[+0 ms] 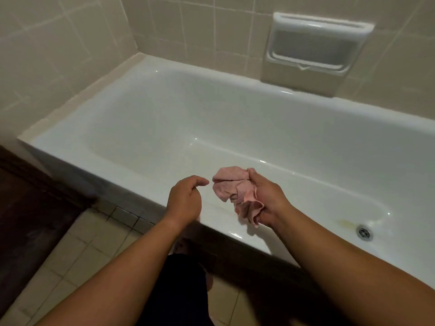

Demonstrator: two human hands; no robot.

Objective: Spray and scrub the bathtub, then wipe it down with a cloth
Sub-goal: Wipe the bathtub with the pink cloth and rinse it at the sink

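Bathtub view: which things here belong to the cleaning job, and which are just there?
For the job: bathtub; pink cloth, gripped in the right hand; left hand, holding nothing.
Just there: wall soap dish; tiled floor.

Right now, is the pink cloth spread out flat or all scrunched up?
Scrunched up. The pink cloth is bunched in folds in the right hand, one corner dangling.

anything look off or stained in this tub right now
Yes: a yellowish stain sits on the bathtub floor right beside the drain, discoloured against the white enamel. The pink cloth gripped in the right hand is not on it yet.
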